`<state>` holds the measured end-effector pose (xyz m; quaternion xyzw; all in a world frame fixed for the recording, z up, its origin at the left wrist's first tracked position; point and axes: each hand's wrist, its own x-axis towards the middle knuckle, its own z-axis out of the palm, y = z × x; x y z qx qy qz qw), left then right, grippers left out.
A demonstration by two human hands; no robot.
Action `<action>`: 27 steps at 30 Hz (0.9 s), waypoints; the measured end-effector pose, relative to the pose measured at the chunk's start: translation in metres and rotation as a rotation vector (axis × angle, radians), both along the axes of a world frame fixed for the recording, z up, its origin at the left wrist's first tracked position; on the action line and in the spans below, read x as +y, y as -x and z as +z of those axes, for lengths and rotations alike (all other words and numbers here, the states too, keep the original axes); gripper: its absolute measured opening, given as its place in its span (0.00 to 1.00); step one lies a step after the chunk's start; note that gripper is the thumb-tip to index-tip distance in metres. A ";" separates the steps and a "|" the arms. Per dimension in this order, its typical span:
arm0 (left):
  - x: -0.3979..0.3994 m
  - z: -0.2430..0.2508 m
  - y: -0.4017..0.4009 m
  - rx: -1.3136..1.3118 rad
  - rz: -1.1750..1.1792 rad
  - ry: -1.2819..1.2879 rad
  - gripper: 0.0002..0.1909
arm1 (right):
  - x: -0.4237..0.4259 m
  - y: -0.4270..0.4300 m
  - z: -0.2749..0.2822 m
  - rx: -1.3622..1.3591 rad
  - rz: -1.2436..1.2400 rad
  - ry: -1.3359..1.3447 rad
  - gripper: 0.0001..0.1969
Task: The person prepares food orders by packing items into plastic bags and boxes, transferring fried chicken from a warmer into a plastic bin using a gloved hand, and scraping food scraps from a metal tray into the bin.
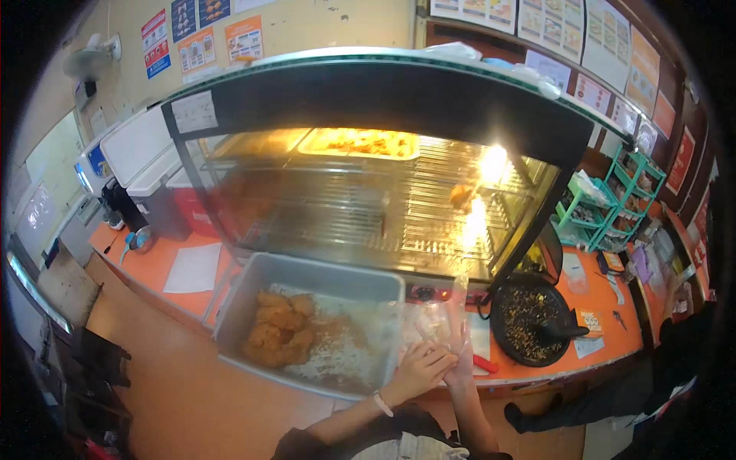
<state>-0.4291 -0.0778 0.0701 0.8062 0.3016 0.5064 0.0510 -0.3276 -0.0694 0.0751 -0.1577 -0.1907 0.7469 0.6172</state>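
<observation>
My left hand point(422, 368), with a light band at its wrist, has its fingers curled at the base of my right hand, pinching a clear plastic glove point(432, 323). My right hand point(458, 345) points upward inside the plastic, its fingers stretched out and nothing seen in them. Left of both hands sits a grey plastic tub point(229, 313) with several pieces of breaded fried chicken point(282, 330) and loose crumbs. A red handle point(486, 364) shows just right of my right hand; the rest of that tool is hidden.
A lit glass food warmer point(345, 201) with wire racks stands ahead, a tray of food point(359, 142) inside. To the right, a black stone mortar point(499, 339) holds chopped seasoning and a pestle point(558, 332). Green stacked baskets point(624, 195) stand beyond. Another person's leg point(581, 411) is at right.
</observation>
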 end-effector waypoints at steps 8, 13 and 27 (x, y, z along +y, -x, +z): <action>-0.029 -0.005 0.097 0.007 0.002 0.074 0.07 | 0.021 0.095 -0.013 0.112 0.038 -0.060 0.35; -0.052 -0.037 0.136 0.024 -0.155 0.004 0.12 | 0.035 0.157 -0.023 -0.445 0.071 -0.148 0.36; -0.093 -0.058 0.338 -0.601 0.798 0.198 0.21 | 0.131 0.272 -0.090 -2.128 0.355 -1.172 0.33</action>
